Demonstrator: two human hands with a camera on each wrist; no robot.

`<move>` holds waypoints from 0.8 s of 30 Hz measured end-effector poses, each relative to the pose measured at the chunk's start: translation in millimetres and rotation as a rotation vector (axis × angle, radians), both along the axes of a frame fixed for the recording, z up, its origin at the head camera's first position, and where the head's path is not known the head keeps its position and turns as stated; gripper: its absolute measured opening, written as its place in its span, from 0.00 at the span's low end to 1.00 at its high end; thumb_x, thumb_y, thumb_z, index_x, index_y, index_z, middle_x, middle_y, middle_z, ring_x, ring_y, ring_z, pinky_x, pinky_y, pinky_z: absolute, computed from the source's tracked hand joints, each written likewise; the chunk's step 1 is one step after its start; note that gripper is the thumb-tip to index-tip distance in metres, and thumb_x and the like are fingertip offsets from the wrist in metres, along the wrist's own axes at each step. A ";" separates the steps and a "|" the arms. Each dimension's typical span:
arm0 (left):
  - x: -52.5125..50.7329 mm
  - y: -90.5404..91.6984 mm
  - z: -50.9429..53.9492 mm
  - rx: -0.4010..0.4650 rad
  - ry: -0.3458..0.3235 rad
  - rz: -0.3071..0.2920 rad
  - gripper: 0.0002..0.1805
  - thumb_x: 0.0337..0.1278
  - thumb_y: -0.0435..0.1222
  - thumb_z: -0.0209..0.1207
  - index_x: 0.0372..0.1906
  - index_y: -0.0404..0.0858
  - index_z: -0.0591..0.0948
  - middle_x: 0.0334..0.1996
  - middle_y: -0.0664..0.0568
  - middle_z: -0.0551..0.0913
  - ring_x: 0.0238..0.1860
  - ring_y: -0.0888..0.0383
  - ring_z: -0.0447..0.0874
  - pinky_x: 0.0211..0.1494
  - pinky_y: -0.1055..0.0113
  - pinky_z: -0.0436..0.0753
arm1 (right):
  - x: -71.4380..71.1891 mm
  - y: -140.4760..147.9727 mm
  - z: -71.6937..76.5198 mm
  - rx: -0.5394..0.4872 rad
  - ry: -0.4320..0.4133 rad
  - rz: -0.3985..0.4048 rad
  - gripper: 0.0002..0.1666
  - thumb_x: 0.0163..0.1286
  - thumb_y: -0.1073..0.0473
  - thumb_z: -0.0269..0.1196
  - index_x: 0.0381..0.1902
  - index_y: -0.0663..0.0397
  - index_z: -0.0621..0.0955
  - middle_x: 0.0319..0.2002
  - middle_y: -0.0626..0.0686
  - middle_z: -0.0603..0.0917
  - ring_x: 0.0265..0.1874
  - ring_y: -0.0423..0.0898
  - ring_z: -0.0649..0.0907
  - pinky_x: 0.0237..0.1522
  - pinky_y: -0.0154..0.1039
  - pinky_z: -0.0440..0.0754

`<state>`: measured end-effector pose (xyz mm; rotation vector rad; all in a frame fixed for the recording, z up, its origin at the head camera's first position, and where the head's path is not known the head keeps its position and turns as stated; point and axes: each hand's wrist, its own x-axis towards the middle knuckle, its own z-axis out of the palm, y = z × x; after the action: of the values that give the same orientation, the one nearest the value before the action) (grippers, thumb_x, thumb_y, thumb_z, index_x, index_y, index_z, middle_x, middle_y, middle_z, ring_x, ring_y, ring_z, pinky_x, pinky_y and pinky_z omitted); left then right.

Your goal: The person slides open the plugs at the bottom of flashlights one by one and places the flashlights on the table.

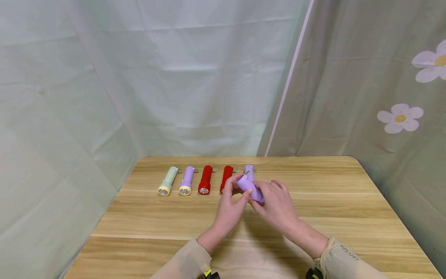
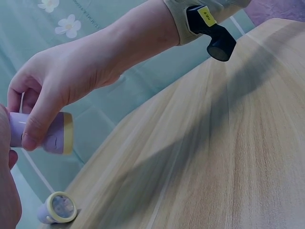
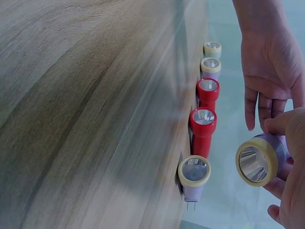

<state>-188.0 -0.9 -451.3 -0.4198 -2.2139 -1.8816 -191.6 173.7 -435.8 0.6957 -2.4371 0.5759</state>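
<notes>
A purple flashlight [image 1: 246,183] with a pale yellow rim is held tilted above the table, between both hands. My left hand [image 1: 230,207] pinches its tail end, thumb on the near side and fingers behind. Around the body, toward the lens end, my right hand [image 1: 277,203] curls its thumb and fingers. The lens [image 3: 254,163] shows in the right wrist view. In the left wrist view, the right thumb lies across the flashlight's purple barrel [image 2: 53,136]. Metal prongs [image 1: 248,173] stick out at the tail.
Along the table's back lie a pale green flashlight [image 1: 169,179], a purple one [image 1: 187,179], two red ones [image 1: 206,178] and another purple one [image 1: 249,169], partly hidden behind the hands. Their prongs stick out sideways. Cloth curtains [image 1: 209,85] hang behind the wooden table [image 1: 156,224].
</notes>
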 end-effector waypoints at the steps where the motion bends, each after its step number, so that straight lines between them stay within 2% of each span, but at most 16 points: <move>1: 0.1 0.1 0.5 -0.003 -0.001 0.000 0.30 0.69 0.44 0.64 0.72 0.53 0.67 0.57 0.56 0.77 0.54 0.56 0.77 0.57 0.57 0.78 | 0.0 0.0 0.0 -0.004 -0.006 -0.003 0.30 0.57 0.51 0.79 0.54 0.54 0.81 0.40 0.51 0.88 0.37 0.48 0.85 0.60 0.55 0.72; 7: -0.5 0.4 2.3 -0.015 -0.002 -0.002 0.30 0.69 0.46 0.64 0.71 0.56 0.66 0.55 0.55 0.77 0.53 0.55 0.77 0.56 0.53 0.78 | 0.4 0.9 0.8 -0.021 -0.038 -0.011 0.29 0.57 0.51 0.77 0.54 0.54 0.81 0.40 0.50 0.88 0.36 0.47 0.84 0.60 0.56 0.72; 11: -1.7 0.1 2.3 -0.028 0.006 0.003 0.31 0.68 0.46 0.65 0.71 0.51 0.67 0.53 0.54 0.79 0.52 0.55 0.78 0.55 0.56 0.79 | -0.3 1.6 1.4 -0.025 -0.052 -0.019 0.30 0.57 0.50 0.77 0.55 0.54 0.82 0.39 0.49 0.88 0.36 0.47 0.84 0.60 0.56 0.72; 17: -2.5 -0.8 3.9 -0.067 0.005 0.004 0.30 0.67 0.46 0.66 0.70 0.51 0.70 0.49 0.55 0.80 0.49 0.56 0.80 0.49 0.60 0.82 | -1.8 3.5 2.1 -0.017 -0.070 -0.016 0.29 0.58 0.51 0.76 0.55 0.54 0.83 0.37 0.47 0.87 0.34 0.45 0.83 0.60 0.56 0.72; 21: -3.6 -1.8 5.7 -0.110 -0.006 -0.012 0.30 0.67 0.47 0.66 0.70 0.55 0.71 0.48 0.55 0.82 0.47 0.56 0.81 0.44 0.59 0.84 | -3.2 6.1 1.3 -0.008 -0.088 -0.022 0.27 0.57 0.50 0.77 0.53 0.53 0.83 0.38 0.47 0.88 0.34 0.45 0.83 0.60 0.56 0.72; 24: -5.5 -3.9 7.2 -0.155 -0.011 -0.050 0.30 0.68 0.46 0.65 0.72 0.56 0.70 0.47 0.56 0.82 0.48 0.57 0.81 0.45 0.58 0.84 | -4.3 8.5 1.5 -0.011 -0.111 -0.030 0.27 0.58 0.50 0.76 0.54 0.53 0.83 0.38 0.47 0.88 0.34 0.44 0.83 0.59 0.56 0.73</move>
<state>-193.5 -4.8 -444.1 -0.4955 -2.3866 -1.7461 -195.9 182.3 -434.3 0.6372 -2.5398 0.6313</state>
